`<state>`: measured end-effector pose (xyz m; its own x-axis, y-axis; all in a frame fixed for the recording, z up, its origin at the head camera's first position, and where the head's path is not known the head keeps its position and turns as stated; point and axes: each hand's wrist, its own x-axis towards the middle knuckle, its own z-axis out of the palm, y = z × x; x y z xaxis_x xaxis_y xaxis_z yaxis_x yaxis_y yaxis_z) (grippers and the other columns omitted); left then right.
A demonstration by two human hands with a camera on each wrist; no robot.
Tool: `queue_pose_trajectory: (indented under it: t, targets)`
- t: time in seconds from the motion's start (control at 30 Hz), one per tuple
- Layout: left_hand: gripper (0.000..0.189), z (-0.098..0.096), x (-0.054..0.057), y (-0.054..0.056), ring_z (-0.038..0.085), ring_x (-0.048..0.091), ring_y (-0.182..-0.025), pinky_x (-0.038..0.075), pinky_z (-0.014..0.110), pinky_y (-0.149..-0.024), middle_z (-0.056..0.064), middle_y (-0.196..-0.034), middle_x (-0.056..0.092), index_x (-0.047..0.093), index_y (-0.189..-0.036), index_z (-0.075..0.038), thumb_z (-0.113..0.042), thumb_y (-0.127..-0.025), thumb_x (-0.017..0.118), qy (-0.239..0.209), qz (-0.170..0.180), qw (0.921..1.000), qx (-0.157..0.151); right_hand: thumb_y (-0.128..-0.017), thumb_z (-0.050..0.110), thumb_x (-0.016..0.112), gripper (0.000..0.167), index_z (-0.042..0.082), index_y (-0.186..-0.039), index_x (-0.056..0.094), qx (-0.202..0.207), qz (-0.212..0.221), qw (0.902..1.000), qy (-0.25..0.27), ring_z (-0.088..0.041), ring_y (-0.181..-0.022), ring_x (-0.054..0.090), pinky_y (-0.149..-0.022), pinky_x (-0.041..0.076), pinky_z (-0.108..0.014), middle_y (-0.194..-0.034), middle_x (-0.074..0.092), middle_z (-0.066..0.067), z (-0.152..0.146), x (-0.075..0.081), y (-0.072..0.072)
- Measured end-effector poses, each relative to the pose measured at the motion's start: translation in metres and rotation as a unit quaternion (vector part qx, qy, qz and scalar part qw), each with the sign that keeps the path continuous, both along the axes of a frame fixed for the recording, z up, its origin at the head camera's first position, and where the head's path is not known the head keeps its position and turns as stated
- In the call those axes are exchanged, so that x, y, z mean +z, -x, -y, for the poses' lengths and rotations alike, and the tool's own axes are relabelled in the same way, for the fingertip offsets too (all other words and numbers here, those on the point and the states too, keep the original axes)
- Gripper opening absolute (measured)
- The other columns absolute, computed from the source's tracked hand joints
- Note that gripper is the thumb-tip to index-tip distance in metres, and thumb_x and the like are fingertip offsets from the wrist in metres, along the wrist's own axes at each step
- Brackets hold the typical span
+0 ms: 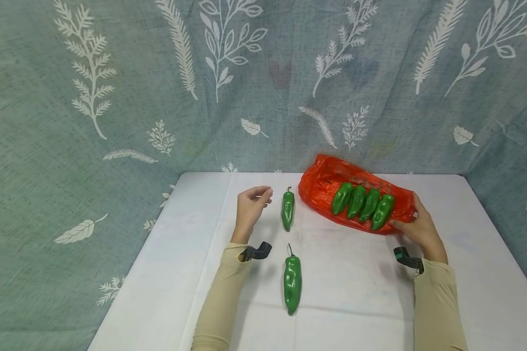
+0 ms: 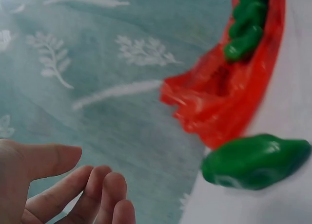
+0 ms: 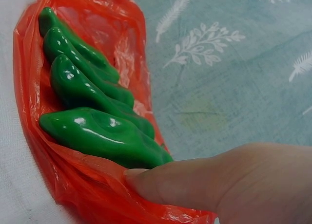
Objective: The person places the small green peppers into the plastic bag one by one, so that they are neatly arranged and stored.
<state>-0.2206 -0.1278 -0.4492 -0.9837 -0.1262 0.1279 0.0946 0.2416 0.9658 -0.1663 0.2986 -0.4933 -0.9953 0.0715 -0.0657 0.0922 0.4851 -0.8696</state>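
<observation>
A red plastic bag (image 1: pixel 320 197) lies at the back of the white table, spread out, with several green peppers (image 3: pixel 90 136) side by side on it. My right hand (image 1: pixel 421 231) grips the bag's right end, thumb along the near edge by the rightmost pepper; in the right wrist view its other fingers are hidden. To the left, my left hand (image 1: pixel 251 207) holds nothing, its fingers loosely bent and the thumb apart from them in the left wrist view. Just right of it lies a single green pepper (image 1: pixel 287 210). Nearer the front is another, longer green pepper (image 1: pixel 292 285), stem pointing back.
The table (image 1: pixel 355 302) has a white cover with faint creases. Behind it and along its sides hangs a grey-green cloth (image 1: pixel 246 141) printed with white leaves. Each wrist wears a small black camera mount (image 1: pixel 259 251).
</observation>
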Motion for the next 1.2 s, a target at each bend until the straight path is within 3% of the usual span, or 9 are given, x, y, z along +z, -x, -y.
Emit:
queue_pose_trajectory:
  t: [0.3, 0.47, 0.63, 0.9, 1.2]
  targets:
    - [0.024, -0.002, -0.032, 0.021, 0.012, 0.072, -0.076, 0.057, 0.02, -0.068, 0.019, -0.105, 0.078, 0.078, -0.11, -0.001, -0.019, -0.097, 0.072, 0.035, 0.056, 0.9978, 0.009, -0.093, 0.006, 0.071, 0.105, 0.012, -0.167, -0.002, -0.007, 0.016, 0.9998, -0.002, -0.06, -0.142, 0.034, -0.111, 0.036, -0.073, -0.165, 0.021, -0.036, 0.0, 0.001, 0.001]
    - [0.025, -0.002, -0.047, 0.029, 0.022, 0.076, -0.081, 0.059, 0.025, -0.068, 0.019, -0.105, 0.078, 0.077, -0.111, 0.0, -0.02, -0.096, 0.073, 0.024, 0.091, 0.9955, 0.004, -0.093, 0.006, 0.072, 0.107, 0.011, -0.166, -0.005, -0.01, 0.019, 0.9997, -0.009, -0.061, -0.143, 0.032, -0.111, 0.035, -0.074, -0.166, 0.019, -0.036, 0.0, 0.001, 0.002]
    - [0.028, -0.004, -0.059, 0.035, 0.017, 0.074, -0.08, 0.059, 0.024, -0.068, 0.015, -0.103, 0.078, 0.076, -0.114, -0.002, -0.023, -0.096, 0.074, 0.039, 0.135, 0.9901, -0.007, -0.093, 0.006, 0.072, 0.106, 0.011, -0.167, -0.004, -0.009, 0.017, 0.9998, -0.007, -0.06, -0.141, 0.036, -0.11, 0.037, -0.073, -0.164, 0.021, -0.037, 0.0, 0.002, 0.001]
    - [0.031, -0.008, -0.064, 0.038, 0.014, 0.069, -0.078, 0.055, 0.023, -0.066, 0.013, -0.096, 0.077, 0.076, -0.115, -0.002, -0.025, -0.095, 0.074, 0.073, 0.153, 0.9853, -0.024, -0.092, 0.005, 0.072, 0.104, 0.013, -0.167, 0.0, -0.01, 0.014, 0.9998, -0.007, -0.059, -0.14, 0.038, -0.11, 0.038, -0.073, -0.164, 0.025, -0.036, 0.001, 0.002, 0.001]
    - [0.037, -0.012, -0.059, 0.037, 0.019, 0.072, -0.082, 0.052, 0.022, -0.066, 0.015, -0.105, 0.077, 0.074, -0.12, -0.001, -0.026, -0.094, 0.076, 0.124, 0.153, 0.9797, -0.035, -0.093, 0.006, 0.072, 0.103, 0.012, -0.167, 0.0, -0.007, 0.011, 0.9999, -0.007, -0.059, -0.139, 0.039, -0.109, 0.04, -0.072, -0.163, 0.025, -0.038, 0.001, 0.002, 0.0]
